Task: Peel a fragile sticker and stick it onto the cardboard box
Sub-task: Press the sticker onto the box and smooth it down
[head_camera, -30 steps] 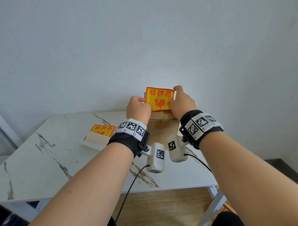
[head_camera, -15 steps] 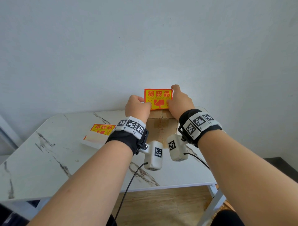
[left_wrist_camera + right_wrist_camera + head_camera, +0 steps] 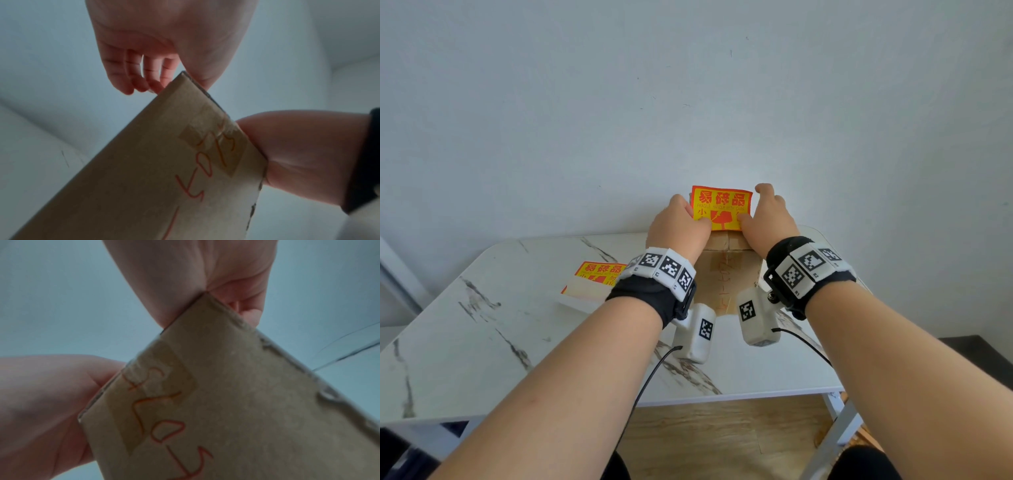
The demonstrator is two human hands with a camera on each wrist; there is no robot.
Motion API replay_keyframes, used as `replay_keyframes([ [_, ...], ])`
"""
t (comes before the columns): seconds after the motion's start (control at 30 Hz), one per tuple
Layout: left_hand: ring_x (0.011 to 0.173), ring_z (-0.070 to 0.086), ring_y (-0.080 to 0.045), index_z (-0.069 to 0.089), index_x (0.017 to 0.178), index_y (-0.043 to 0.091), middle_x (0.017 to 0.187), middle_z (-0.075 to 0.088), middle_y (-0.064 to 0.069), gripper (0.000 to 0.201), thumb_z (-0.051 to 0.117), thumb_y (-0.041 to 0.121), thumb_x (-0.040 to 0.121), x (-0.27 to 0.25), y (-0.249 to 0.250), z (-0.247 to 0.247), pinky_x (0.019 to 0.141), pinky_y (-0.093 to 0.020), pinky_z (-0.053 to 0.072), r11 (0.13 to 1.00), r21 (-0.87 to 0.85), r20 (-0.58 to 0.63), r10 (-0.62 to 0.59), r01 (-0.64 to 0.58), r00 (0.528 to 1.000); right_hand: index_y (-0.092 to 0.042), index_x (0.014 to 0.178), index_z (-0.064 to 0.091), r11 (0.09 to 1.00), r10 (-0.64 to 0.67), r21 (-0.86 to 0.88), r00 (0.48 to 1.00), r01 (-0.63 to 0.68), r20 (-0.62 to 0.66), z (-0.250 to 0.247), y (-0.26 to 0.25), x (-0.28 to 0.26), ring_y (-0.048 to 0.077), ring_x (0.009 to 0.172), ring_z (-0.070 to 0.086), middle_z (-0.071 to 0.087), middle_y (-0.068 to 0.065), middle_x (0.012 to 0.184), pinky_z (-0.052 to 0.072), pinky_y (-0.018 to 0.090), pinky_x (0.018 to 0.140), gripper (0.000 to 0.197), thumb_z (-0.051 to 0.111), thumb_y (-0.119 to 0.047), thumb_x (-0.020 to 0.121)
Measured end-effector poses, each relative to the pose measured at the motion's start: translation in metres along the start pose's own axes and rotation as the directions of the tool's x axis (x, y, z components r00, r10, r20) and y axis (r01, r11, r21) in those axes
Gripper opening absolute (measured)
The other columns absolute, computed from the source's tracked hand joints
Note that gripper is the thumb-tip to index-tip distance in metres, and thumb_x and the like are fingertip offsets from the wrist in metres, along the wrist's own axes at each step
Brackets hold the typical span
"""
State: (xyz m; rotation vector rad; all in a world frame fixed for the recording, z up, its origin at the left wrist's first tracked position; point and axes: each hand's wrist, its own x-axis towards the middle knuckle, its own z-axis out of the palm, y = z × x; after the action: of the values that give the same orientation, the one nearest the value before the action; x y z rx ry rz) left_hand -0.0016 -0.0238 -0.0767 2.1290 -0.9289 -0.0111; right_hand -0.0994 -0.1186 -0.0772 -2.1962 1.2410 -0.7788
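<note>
Both thumbs pin the yellow-and-red fragile sticker atop the brown cardboard box, between left hand and right hand; pressing-down step, next smooth outward

Pale grey-white wall, plain but for a few faint marks, fills the upper field under even, soft light. Before it stands a white marble-patterned counter with dark veining and a rounded far-left corner, carried on a white metal leg at lower right. Wood-grain floor shows beneath. A darker floor strip lies at far right.
</note>
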Motion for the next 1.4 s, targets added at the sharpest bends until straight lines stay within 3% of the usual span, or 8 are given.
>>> replay_keyframes([
  [0.2, 0.1, 0.048, -0.023, 0.057, 0.101, 0.015, 0.104, 0.052, -0.003, 0.018, 0.055, 0.019, 0.083, 0.002, 0.006, -0.006, 0.073, -0.033, 0.041, 0.955, 0.215, -0.063, 0.222, -0.204, 0.973, -0.007, 0.111, 0.046, 0.981, -0.179, -0.115, 0.958, 0.157, -0.224, -0.002, -0.001, -0.002, 0.028, 0.107, 0.049, 0.05, 0.01, 0.117, 0.049, 0.039, 0.081, 0.03, 0.054, -0.001, 0.083],
  [0.37, 0.118, 0.049, -0.024, 0.07, 0.112, 0.023, 0.122, 0.065, 0.002, 0.038, 0.048, 0.005, 0.086, 0.011, 0.009, -0.004, 0.095, -0.035, 0.039, 0.829, 0.319, 0.147, 0.437, -0.46, 0.888, -0.013, 0.093, 0.065, 0.944, -0.321, -0.139, 0.928, 0.299, -0.19, -0.004, -0.001, -0.003, 0.029, 0.103, 0.052, 0.065, 0.005, 0.1, 0.046, 0.043, 0.086, 0.017, 0.052, -0.007, 0.084],
  [0.53, 0.123, 0.052, -0.025, 0.064, 0.125, 0.025, 0.128, 0.063, -0.002, 0.049, 0.042, 0.005, 0.086, 0.017, 0.008, 0.001, 0.1, -0.036, 0.04, 0.872, 0.266, 0.257, 0.347, -0.411, 0.902, -0.029, 0.1, 0.072, 0.98, -0.174, -0.093, 0.985, 0.175, 0.015, -0.001, -0.002, 0.001, 0.026, 0.11, 0.054, 0.067, 0.005, 0.11, 0.045, 0.041, 0.097, 0.031, 0.047, -0.019, 0.085],
  [0.73, 0.127, 0.051, -0.025, 0.052, 0.137, 0.022, 0.14, 0.055, -0.005, 0.049, 0.038, 0.011, 0.092, 0.021, 0.003, -0.002, 0.105, -0.038, 0.041, 0.894, 0.235, 0.333, 0.295, -0.382, 0.896, -0.026, 0.11, 0.07, 0.994, -0.1, -0.037, 0.991, 0.104, 0.094, -0.003, -0.005, -0.001, 0.026, 0.109, 0.061, 0.068, 0.005, 0.118, 0.05, 0.043, 0.095, 0.035, 0.046, -0.02, 0.085],
  [0.93, 0.114, 0.056, -0.027, 0.044, 0.137, 0.022, 0.134, 0.055, -0.007, 0.045, 0.035, 0.015, 0.093, 0.022, 0.001, 0.0, 0.093, -0.037, 0.047, 0.937, 0.176, 0.399, 0.214, -0.303, 0.892, -0.039, 0.123, 0.059, 0.997, -0.032, -0.054, 0.968, 0.047, 0.25, -0.002, -0.013, 0.002, 0.027, 0.11, 0.059, 0.062, 0.003, 0.127, 0.049, 0.043, 0.096, 0.051, 0.033, -0.02, 0.083],
  [1.1, 0.098, 0.053, -0.023, 0.039, 0.139, 0.02, 0.134, 0.052, -0.011, 0.042, 0.031, 0.016, 0.098, 0.023, 0.001, 0.002, 0.077, -0.028, 0.037, 0.957, 0.1, 0.418, 0.208, -0.272, 0.884, -0.028, 0.133, 0.05, 0.996, -0.006, -0.083, 0.954, 0.032, 0.3, 0.007, -0.011, 0.01, 0.03, 0.128, 0.046, 0.046, 0.003, 0.145, 0.037, 0.048, 0.107, 0.065, 0.021, -0.027, 0.075],
  [1.27, 0.109, 0.051, -0.022, 0.034, 0.147, 0.024, 0.148, 0.042, -0.008, 0.048, 0.026, 0.016, 0.101, 0.022, -0.003, 0.001, 0.085, -0.026, 0.036, 0.973, 0.041, 0.448, 0.186, -0.228, 0.875, -0.023, 0.142, 0.043, 0.992, 0.062, 0.086, 0.952, -0.092, 0.298, 0.001, -0.011, 0.005, 0.031, 0.123, 0.051, 0.052, 0.015, 0.138, 0.04, 0.036, 0.104, 0.051, 0.028, -0.007, 0.096],
  [1.4, 0.146, 0.029, -0.019, 0.039, 0.147, 0.022, 0.161, 0.023, 0.001, 0.05, 0.034, 0.01, 0.098, 0.031, -0.007, -0.007, 0.117, -0.027, 0.025, 0.985, -0.066, 0.463, 0.172, -0.159, 0.87, -0.013, 0.123, 0.064, 0.901, 0.125, 0.4, 0.983, -0.17, 0.136, -0.007, 0.004, 0.001, 0.027, 0.108, 0.06, 0.065, 0.008, 0.121, 0.046, 0.036, 0.101, 0.039, 0.039, -0.007, 0.094],
])
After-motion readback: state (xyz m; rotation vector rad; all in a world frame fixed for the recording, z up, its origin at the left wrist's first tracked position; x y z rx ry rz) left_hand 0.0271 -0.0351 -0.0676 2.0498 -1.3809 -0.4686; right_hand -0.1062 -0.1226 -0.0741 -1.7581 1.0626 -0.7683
